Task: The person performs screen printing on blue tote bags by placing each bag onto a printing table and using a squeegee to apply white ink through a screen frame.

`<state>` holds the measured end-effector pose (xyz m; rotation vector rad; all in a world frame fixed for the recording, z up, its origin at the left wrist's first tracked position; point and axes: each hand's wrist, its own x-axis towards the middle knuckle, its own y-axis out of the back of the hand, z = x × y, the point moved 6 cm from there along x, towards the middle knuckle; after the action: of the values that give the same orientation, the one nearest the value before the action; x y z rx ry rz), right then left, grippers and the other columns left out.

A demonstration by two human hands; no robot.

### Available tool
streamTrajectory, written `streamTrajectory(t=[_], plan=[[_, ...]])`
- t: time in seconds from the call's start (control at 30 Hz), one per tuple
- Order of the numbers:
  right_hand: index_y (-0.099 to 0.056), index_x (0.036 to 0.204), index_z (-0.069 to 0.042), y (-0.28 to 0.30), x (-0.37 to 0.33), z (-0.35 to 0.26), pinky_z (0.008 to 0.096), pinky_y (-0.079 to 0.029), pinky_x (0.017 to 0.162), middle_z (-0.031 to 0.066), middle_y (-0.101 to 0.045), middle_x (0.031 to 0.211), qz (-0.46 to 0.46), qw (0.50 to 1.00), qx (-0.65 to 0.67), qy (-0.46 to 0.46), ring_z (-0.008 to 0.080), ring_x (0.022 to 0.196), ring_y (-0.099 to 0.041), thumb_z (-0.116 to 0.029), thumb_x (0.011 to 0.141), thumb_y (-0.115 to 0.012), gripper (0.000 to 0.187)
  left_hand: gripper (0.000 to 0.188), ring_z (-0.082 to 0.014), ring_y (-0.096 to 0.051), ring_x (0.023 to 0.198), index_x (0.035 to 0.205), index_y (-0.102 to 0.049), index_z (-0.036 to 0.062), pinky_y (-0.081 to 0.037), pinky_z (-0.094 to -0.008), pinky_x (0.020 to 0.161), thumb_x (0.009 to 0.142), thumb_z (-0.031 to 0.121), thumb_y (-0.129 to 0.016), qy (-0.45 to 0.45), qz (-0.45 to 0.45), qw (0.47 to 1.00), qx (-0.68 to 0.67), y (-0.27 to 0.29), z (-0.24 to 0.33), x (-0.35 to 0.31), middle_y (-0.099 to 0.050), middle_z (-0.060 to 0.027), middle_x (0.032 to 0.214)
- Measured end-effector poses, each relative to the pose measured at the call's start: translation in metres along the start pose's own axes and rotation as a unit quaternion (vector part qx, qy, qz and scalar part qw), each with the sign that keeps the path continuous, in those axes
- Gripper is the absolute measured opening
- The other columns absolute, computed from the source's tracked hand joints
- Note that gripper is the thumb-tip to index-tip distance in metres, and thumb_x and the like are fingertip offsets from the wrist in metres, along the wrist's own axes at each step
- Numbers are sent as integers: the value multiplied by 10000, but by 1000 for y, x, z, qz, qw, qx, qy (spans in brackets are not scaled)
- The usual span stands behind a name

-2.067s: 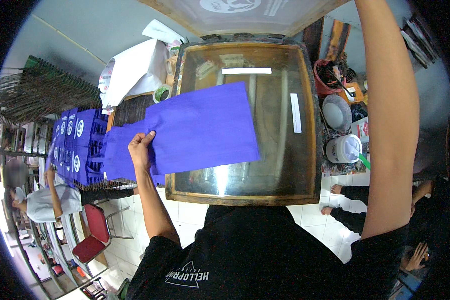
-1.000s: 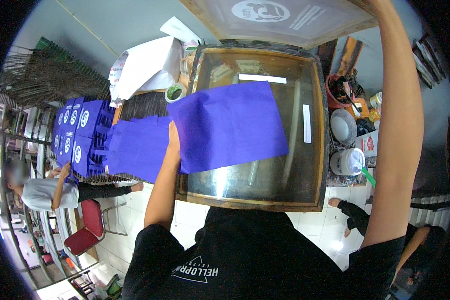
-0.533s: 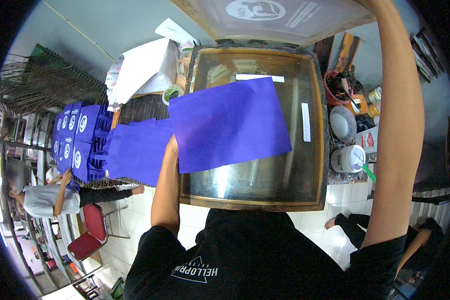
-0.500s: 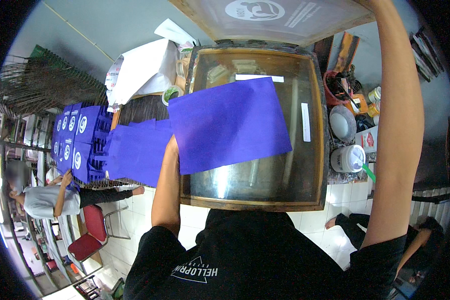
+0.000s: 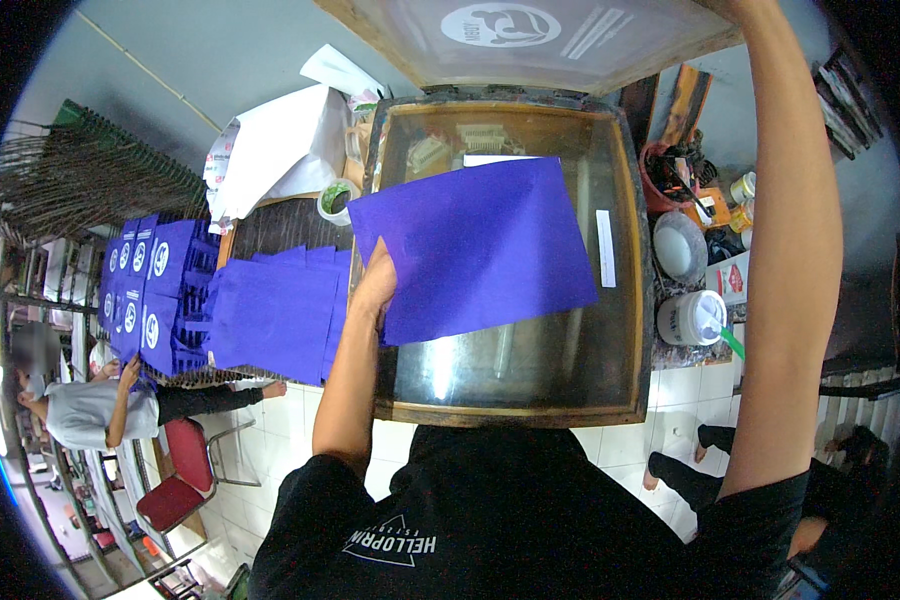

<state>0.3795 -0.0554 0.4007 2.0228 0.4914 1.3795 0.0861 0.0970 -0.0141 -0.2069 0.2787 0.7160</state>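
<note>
My left hand (image 5: 376, 280) grips a flat purple fabric sheet (image 5: 485, 250) by its left side, the thumb lying on top. The sheet is over the glass-topped table (image 5: 515, 385), slightly tilted, and whether its far side touches the glass I cannot tell. At the upper right my right hand (image 5: 754, 12) is at the corner of a raised screen-printing frame (image 5: 580, 72), holding it up; its fingers are mostly out of view. The frame's mesh carries a round white design. A white strip (image 5: 604, 248) lies on the glass at the right, and another shows partly behind the sheet.
Left of the glass lies a stack of purple sheets (image 5: 270, 312), with printed purple pieces (image 5: 150, 280) beyond on a rack. A tape roll (image 5: 336, 202) sits near the table's left edge. To the right stand a white tub (image 5: 688, 318) and a bowl (image 5: 679, 247). Two people are nearby.
My left hand has moved right over the glass with the purple sheet, and its thumb now shows on top. The raised frame stays held up. The person at the lower right has moved their legs.
</note>
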Motion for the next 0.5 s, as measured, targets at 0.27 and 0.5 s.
streamTrajectory(t=[0.27,0.5], plan=[[-746,1022,95,-4,10,8,407,-546,796,273,-746,901,-2,999,-2,38,298,795,-715,-227,857,-760,362,603,-280,-557,1299,1416,-533,-25,-441,-385,1091,913,265,-697,-64,-58,991,98,-49,-6,-13,-600,-165,1402],[-754,1012,75,0,5,6,399,-541,770,259,-749,889,-2,1000,-4,6,266,771,-702,-229,857,-760,341,549,-306,-572,1153,1283,-600,-49,-441,-410,996,943,381,-635,-143,-128,954,228,-69,-1,-28,-617,-215,1282]])
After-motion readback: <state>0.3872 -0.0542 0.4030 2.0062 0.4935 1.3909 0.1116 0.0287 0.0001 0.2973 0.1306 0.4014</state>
